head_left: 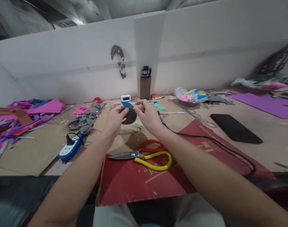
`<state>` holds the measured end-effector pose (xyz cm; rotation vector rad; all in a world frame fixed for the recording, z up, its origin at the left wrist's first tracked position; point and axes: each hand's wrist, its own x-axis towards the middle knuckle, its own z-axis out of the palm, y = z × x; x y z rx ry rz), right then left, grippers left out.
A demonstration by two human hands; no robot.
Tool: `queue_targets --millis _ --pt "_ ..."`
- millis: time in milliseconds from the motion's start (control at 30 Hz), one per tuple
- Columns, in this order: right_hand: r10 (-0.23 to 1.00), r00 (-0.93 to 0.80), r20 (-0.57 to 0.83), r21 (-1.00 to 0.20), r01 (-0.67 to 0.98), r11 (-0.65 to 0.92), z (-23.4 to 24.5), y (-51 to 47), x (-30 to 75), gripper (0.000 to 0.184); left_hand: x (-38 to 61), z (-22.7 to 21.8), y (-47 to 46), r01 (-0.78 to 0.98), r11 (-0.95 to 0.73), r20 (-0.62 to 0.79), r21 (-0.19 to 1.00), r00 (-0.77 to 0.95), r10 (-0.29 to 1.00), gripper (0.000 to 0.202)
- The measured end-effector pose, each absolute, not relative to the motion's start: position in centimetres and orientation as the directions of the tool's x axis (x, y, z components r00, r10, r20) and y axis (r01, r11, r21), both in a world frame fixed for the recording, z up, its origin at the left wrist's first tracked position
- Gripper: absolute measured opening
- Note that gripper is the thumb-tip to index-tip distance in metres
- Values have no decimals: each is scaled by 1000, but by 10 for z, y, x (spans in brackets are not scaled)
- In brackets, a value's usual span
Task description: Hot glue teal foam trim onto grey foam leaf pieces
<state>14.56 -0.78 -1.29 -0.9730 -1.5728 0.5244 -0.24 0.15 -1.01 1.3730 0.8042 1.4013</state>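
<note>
Above the middle of the table, both hands pinch a small dark grey felt piece with a curved lower edge (pixel 130 117). A pointed blue felt piece (pixel 126 104) shows at its top. My left hand (pixel 115 117) grips the left side between thumb and fingers. On the other side, my right hand (pixel 147 115) has its thumb and finger closed at the upper edge; whether it also holds something thin is too small to tell. Scissors with one red and one yellow handle (pixel 144 155) lie below the hands on a red cardboard sheet (pixel 125 186).
A blue-and-white power strip (pixel 71 148) and felt scraps (pixel 46 107) lie left. Behind stand a bottle (pixel 145 85) and a small white clock (pixel 126 98). Rightward are a bowl (pixel 187 102), a black cable (pixel 205 136), a black phone (pixel 236 127) and purple felt (pixel 267 102).
</note>
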Motion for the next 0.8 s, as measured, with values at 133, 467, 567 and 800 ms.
queue_targets --millis 133,467,567,800 --pt "814 -44 579 -767 311 562 -12 -5 145 14 0 -9 1 -240 -318 347 917 89 934 27" --pt "800 -29 600 -748 333 574 -10 -5 148 16 -4 1 -6 -18 -282 283 959 23 959 15" --pt "793 -68 606 -747 295 596 -11 -3 149 16 -2 6 -12 -145 -151 163 978 77 984 13" --pt "782 -112 614 -754 210 622 -9 -3 154 12 2 9 -15 -293 -57 90 954 98 991 5"
